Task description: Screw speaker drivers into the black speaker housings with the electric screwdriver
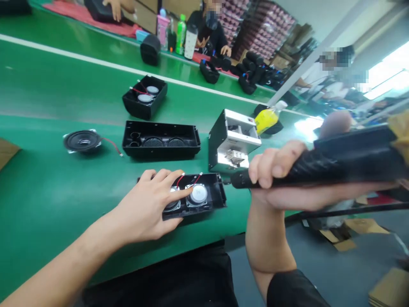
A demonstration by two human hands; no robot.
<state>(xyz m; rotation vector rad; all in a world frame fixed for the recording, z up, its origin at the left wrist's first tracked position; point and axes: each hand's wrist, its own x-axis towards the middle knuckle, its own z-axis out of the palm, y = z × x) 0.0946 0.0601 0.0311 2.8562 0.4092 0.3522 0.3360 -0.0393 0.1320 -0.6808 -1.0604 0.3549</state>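
Note:
My left hand (150, 204) grips a black speaker housing (212, 200) on the green bench, thumb on its near side and fingers across its top. Inside the housing sit two round speaker drivers (198, 194) with red and white leads; one is partly hidden by my fingers. My right hand (277, 170) is wrapped round a black electric screwdriver (345, 162), held nearly level. Its tip points left, close to the right end of the housing; whether it touches cannot be told. Just behind the tip stands a silver and black screw feeder (234, 140).
Behind lie another open housing (161, 140), one with two drivers (145, 96), and a loose speaker driver (82, 140) with a red lead. A yellow bottle (266, 119) lies by the feeder. Co-workers sit across the bench (79, 76), near bottles (181, 34) and several black housings.

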